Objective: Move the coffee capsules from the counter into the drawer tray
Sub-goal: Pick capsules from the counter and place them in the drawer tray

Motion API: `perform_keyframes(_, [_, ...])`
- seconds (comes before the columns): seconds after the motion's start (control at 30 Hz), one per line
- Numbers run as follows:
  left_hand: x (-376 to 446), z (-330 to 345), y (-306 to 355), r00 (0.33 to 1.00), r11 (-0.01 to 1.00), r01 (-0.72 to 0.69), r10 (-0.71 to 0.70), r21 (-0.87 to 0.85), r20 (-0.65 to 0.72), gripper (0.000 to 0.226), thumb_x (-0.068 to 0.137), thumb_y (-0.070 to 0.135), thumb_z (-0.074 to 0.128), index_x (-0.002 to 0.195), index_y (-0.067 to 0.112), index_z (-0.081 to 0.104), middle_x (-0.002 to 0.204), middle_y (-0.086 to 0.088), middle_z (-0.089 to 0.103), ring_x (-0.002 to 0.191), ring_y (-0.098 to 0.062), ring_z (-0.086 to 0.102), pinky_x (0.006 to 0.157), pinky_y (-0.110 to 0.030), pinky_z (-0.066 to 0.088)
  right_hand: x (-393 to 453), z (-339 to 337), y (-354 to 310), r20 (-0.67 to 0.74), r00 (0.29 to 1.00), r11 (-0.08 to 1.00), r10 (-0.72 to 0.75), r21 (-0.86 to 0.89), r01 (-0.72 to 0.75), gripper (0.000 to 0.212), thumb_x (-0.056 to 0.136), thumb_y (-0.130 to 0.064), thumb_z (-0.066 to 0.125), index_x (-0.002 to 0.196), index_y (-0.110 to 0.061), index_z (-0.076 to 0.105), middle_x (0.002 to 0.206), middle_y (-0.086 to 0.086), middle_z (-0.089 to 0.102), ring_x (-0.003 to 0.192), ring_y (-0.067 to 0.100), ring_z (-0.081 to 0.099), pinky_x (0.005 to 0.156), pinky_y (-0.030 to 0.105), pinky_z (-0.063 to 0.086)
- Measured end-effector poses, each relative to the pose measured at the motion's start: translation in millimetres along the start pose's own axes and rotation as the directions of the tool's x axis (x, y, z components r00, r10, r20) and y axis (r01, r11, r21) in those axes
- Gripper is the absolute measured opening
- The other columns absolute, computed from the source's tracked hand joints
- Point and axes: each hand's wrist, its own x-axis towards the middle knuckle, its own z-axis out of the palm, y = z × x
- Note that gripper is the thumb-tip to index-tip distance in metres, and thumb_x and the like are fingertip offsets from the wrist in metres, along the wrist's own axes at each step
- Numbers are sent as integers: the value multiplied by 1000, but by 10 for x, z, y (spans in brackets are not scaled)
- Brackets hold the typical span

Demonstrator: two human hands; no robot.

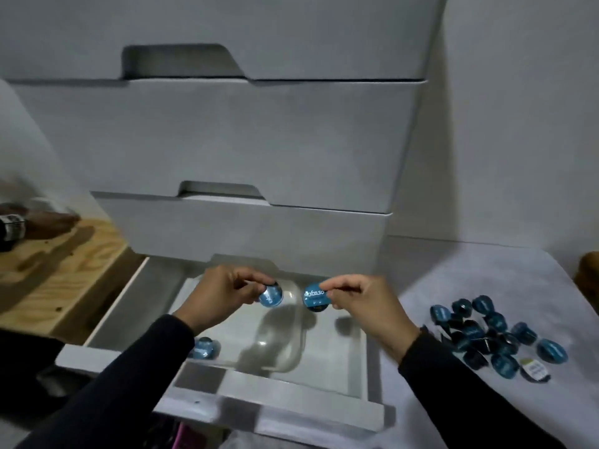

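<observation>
Both hands hover over the open bottom drawer (pixel 275 413) and its clear plastic tray (pixel 285 358). My left hand (pixel 223 293) pinches a blue coffee capsule (pixel 271 296) by its edge. My right hand (pixel 359 303) pinches a second blue capsule (pixel 313 297), its printed lid turned toward me. The two capsules hang side by side above the tray's far part, not touching. Another blue capsule (pixel 205 347) lies in the tray at its near left, partly hidden by my left sleeve. A pile of several blue capsules (pixel 486 335) lies on the white counter (pixel 486 270) to the right.
Shut white drawers (pixel 227 140) rise behind the open one. A wooden surface (pixel 58 277) with a dark bottle (pixel 11 230) lies at the left. A small white-and-yellow packet (pixel 534 369) sits at the pile's near edge. A brown object (pixel 588 270) pokes in at the right edge.
</observation>
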Motion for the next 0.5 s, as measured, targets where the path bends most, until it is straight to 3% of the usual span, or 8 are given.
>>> perform_keyframes(0.07, [106, -243, -341, 994, 994, 11, -24, 112, 107, 21, 82, 7, 68, 81, 26, 75, 72, 12, 74, 63, -1, 67, 64, -13, 54, 205, 345, 59, 52, 998, 997, 44, -67, -40, 25, 81, -1, 62, 74, -23, 71, 79, 11, 70, 64, 12, 58, 63, 25, 48])
perform_keyframes(0.13, [207, -379, -642, 967, 982, 1, -49, 190, 248, 15, 82, 8, 68, 84, 21, 76, 74, 10, 74, 64, 0, 66, 64, -13, 53, 391, 655, 171, 125, 987, 987, 105, -136, -88, 24, 81, 0, 63, 73, -21, 71, 83, 13, 71, 68, 11, 58, 66, 22, 49])
perform_keyframes(0.23, [334, -420, -1000, 917, 977, -9, -76, 213, 392, 18, 82, 5, 65, 82, 20, 75, 62, 24, 67, 61, 6, 61, 63, -11, 50, 617, 1015, 407, 188, 953, 945, 238, -270, -183, 27, 78, -2, 65, 64, -24, 73, 76, 2, 72, 71, 11, 60, 74, 29, 51])
perform_keyframes(0.33, [414, -370, -1244, 867, 966, -41, -92, 254, 490, 23, 79, 2, 63, 82, 21, 75, 57, 25, 63, 60, 10, 56, 63, -5, 44, 727, 1222, 562, 183, 921, 888, 345, -380, -258, 26, 76, -5, 67, 64, -26, 74, 65, -7, 69, 66, 10, 61, 73, 33, 55])
perform_keyframes(0.5, [434, -277, -1471, 801, 957, -86, -100, 278, 590, 28, 77, 1, 59, 80, 25, 74, 84, 3, 73, 79, -4, 64, 73, -14, 49, 762, 1396, 649, 189, 891, 850, 413, -432, -302, 17, 75, 1, 63, 84, -8, 75, 66, -1, 65, 59, 7, 57, 64, 20, 52])
